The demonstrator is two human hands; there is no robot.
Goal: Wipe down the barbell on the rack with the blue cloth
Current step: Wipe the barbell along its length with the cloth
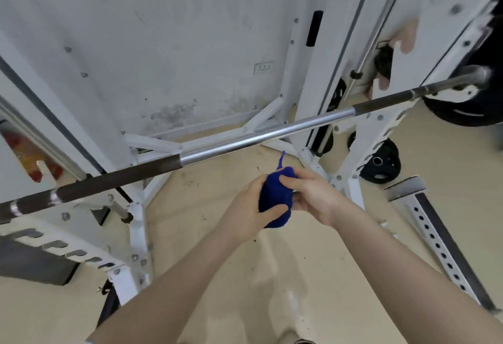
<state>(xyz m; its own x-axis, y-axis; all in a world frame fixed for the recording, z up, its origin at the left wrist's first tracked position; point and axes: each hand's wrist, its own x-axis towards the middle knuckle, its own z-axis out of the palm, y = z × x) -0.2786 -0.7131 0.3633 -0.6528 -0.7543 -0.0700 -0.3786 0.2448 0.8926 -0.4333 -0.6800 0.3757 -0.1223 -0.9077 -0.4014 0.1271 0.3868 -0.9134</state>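
Note:
The barbell [245, 138] lies across the white rack [136, 224], running from lower left to upper right, with a shiny middle and dark knurled sections on both sides. Just below its middle, the blue cloth [275, 194] is bunched into a wad between both hands. My left hand [245, 213] grips the cloth from the left and below, thumb across its lower edge. My right hand [310, 194] pinches it from the right, fingers over its top. A thin strand of cloth sticks up toward the bar. The cloth does not touch the barbell.
Black weight plates [468, 109] sit on the bar's right end, and another plate [381, 164] lies on the floor by the rack's right upright. A perforated white rack arm [435, 240] stretches across the floor at right. A stained white wall stands behind the rack.

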